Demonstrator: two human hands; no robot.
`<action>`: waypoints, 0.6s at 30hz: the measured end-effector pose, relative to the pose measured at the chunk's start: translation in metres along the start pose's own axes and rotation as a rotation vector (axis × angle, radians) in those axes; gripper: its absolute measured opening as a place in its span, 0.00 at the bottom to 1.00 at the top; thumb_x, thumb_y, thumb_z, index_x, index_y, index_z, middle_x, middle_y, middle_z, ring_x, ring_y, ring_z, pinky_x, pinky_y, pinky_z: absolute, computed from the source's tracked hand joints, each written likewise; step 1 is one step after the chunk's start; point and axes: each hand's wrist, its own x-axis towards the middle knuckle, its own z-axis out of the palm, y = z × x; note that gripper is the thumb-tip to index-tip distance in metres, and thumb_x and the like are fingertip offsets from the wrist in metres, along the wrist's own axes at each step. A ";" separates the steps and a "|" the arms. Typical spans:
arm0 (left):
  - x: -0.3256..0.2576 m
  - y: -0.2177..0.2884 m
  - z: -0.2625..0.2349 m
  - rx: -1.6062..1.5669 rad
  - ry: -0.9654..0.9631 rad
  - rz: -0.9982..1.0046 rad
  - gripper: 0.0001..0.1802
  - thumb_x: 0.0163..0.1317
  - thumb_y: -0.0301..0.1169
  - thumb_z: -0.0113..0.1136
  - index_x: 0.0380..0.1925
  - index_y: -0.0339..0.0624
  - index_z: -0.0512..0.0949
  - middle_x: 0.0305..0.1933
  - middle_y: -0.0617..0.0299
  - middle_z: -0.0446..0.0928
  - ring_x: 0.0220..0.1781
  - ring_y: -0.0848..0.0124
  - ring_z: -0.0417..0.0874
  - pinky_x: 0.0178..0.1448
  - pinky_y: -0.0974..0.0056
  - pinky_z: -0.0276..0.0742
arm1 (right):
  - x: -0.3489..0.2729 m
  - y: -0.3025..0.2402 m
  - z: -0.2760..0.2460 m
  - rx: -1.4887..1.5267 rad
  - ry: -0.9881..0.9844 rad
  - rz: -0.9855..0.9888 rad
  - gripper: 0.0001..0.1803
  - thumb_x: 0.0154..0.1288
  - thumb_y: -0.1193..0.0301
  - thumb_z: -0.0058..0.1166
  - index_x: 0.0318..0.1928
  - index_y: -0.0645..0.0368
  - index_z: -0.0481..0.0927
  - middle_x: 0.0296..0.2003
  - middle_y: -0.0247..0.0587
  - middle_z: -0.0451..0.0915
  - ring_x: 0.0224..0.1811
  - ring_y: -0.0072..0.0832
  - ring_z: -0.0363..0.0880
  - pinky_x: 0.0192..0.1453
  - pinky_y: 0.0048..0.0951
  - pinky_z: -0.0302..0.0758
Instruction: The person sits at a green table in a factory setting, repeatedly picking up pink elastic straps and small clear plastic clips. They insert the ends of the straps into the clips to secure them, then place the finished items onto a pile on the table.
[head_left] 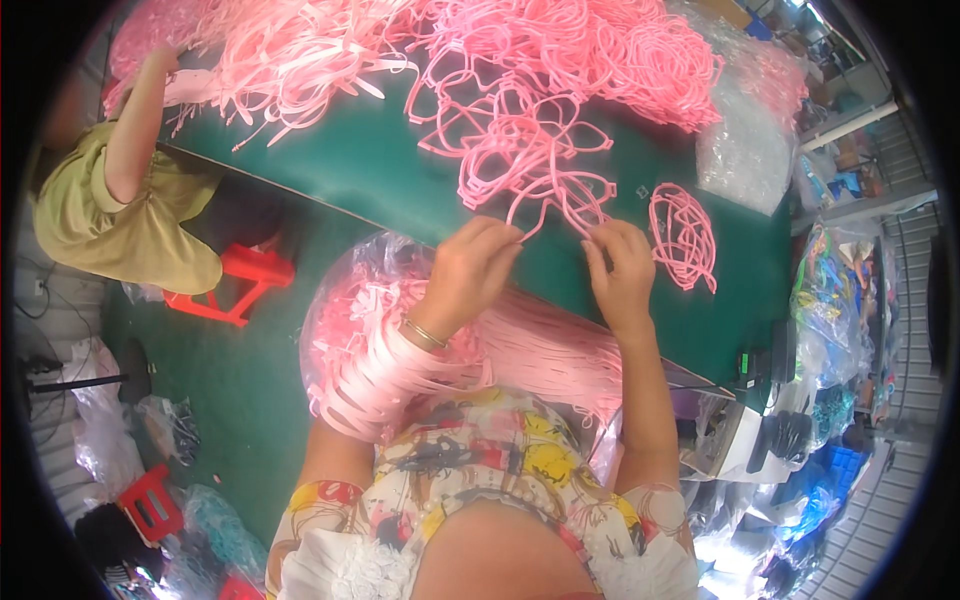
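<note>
My left hand [472, 272] is closed in a pinch on a thin pink cord loop [533, 222] at the table's near edge. Fingertips of my right hand [622, 272] pinch pink cord at the right side of the same tangle; whether it is the same loop I cannot tell. Several joined or overlapping pink loops [520, 140] lie just beyond both hands and run back into a large heap of loops [600, 50]. Many flat pink straps [375, 380] hang around my left forearm, below a gold-coloured bracelet [425, 332].
A small bundle of pink loops [684, 238] lies right of my right hand on the green table [330, 180]. Flat pink straps [300, 70] are heaped at the far left. A clear plastic bag [745, 155] lies far right. A co-worker [130, 200] sits left, near a red stool [245, 280].
</note>
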 end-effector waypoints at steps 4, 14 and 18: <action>-0.003 0.000 -0.002 -0.035 -0.014 -0.034 0.09 0.55 0.17 0.61 0.37 0.36 0.79 0.36 0.56 0.77 0.31 0.68 0.81 0.31 0.69 0.76 | 0.004 0.000 -0.005 -0.027 0.051 -0.053 0.08 0.53 0.76 0.62 0.36 0.58 0.80 0.36 0.40 0.78 0.38 0.38 0.76 0.41 0.37 0.71; 0.019 0.009 -0.010 0.360 0.138 0.132 0.14 0.53 0.33 0.66 0.38 0.39 0.78 0.34 0.52 0.77 0.33 0.54 0.79 0.38 0.56 0.73 | -0.007 -0.014 0.002 -0.054 0.031 -0.164 0.11 0.47 0.76 0.64 0.35 0.56 0.81 0.34 0.36 0.77 0.38 0.36 0.76 0.41 0.36 0.70; 0.034 0.010 0.008 0.106 0.013 -0.184 0.13 0.55 0.34 0.64 0.39 0.41 0.79 0.32 0.55 0.78 0.31 0.55 0.79 0.34 0.57 0.72 | -0.016 -0.017 0.011 -0.036 0.002 -0.174 0.11 0.47 0.76 0.64 0.35 0.56 0.81 0.34 0.36 0.77 0.38 0.36 0.76 0.40 0.35 0.71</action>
